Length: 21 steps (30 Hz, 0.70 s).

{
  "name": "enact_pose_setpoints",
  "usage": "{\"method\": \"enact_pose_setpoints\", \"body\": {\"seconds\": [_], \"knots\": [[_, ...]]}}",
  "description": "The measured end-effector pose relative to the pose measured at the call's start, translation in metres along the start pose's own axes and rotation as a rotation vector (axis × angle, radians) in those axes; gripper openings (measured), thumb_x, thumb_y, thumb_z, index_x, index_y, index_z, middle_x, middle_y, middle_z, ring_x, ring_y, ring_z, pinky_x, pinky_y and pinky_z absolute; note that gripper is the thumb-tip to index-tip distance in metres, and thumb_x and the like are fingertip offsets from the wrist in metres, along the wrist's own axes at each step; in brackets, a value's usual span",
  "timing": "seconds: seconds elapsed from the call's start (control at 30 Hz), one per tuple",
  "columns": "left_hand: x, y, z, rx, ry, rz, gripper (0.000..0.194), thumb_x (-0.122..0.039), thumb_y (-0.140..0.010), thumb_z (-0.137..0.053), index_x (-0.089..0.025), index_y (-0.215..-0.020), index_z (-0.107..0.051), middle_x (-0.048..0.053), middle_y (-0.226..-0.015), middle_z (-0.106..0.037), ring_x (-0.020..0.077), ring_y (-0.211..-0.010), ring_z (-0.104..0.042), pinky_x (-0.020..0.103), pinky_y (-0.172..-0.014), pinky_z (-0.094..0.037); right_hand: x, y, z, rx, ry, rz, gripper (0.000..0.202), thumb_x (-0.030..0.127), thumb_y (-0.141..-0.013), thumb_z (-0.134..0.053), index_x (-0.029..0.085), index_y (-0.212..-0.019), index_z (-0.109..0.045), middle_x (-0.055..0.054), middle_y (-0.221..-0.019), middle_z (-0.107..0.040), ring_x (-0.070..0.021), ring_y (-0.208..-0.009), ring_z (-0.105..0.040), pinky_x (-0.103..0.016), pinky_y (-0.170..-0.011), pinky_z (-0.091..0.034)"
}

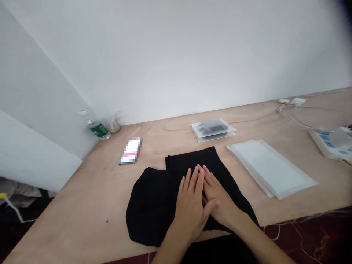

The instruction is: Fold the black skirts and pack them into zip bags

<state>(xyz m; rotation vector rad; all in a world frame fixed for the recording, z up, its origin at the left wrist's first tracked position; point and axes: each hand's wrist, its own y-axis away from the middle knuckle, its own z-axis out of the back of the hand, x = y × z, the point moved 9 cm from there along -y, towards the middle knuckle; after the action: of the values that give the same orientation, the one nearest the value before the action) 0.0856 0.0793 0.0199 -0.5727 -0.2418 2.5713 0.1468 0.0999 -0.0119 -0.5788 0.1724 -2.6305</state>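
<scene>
A black garment (154, 201) lies spread on the wooden table near its front edge. My left hand (191, 201) rests flat on the middle of the garment, fingers stretched out and pointing away from me. Beside it my right hand (218, 194) also lies flat on the cloth, angled to the left, with its fingertips close to those of my left hand. The left thumb crosses over the right hand. Neither hand grips anything; part of the cloth is hidden beneath them.
Frosted plastic bags (271, 168) lie on the table (90, 205) to the right. Behind the garment are packed bags with dark contents (213, 128). A phone (131, 150) and a bottle (98, 129) are at left; a power strip (332, 145) with cables is at far right.
</scene>
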Motion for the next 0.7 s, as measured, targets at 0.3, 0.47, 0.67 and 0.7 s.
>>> {"method": "enact_pose_setpoints", "body": {"seconds": [0.3,0.47,0.67,0.7], "knots": [[0.009,0.002,-0.023,0.091,-0.163,0.025,0.075,-0.068,-0.079,-0.031,-0.023,-0.139,-0.024,0.009,-0.146,-0.027,0.0291,-0.134,-0.019,0.053,-0.104,-0.026,-0.132,0.041,0.063,-0.215,0.343,-0.463,0.041,0.030,-0.087,-0.034,0.009,-0.117,-0.054,-0.020,-0.133,-0.043,-0.0351,-0.124,-0.036,-0.052,-0.094,-0.037],[0.007,0.001,-0.019,0.060,-0.150,0.003,0.073,-0.065,-0.079,-0.036,-0.024,-0.139,-0.026,0.009,-0.145,-0.030,0.0282,-0.133,-0.023,0.052,-0.104,-0.028,-0.131,0.043,0.063,-0.248,0.369,-0.474,0.042,0.025,-0.087,-0.032,0.008,-0.122,-0.050,-0.018,-0.127,-0.051,-0.0318,-0.118,-0.045,-0.050,-0.092,-0.040],[-0.013,0.006,0.035,-0.257,-0.188,-0.086,0.041,-0.033,-0.085,-0.051,-0.026,-0.125,-0.047,0.007,-0.142,-0.035,0.0294,-0.135,-0.019,0.054,-0.102,-0.027,-0.035,0.030,0.072,-0.277,0.301,0.038,0.047,0.011,-0.085,-0.033,0.020,-0.130,-0.043,-0.005,-0.132,-0.049,-0.0230,-0.128,-0.035,-0.053,-0.105,-0.022],[-0.015,0.008,0.045,-0.314,-0.223,-0.090,0.038,-0.031,-0.084,-0.053,-0.028,-0.122,-0.051,0.006,-0.141,-0.037,0.0313,-0.134,-0.019,0.057,-0.102,-0.024,-0.017,0.027,0.068,-0.234,0.269,0.154,0.049,0.008,-0.084,-0.034,0.022,-0.130,-0.043,-0.004,-0.132,-0.049,-0.0216,-0.129,-0.033,-0.053,-0.107,-0.018]]}}
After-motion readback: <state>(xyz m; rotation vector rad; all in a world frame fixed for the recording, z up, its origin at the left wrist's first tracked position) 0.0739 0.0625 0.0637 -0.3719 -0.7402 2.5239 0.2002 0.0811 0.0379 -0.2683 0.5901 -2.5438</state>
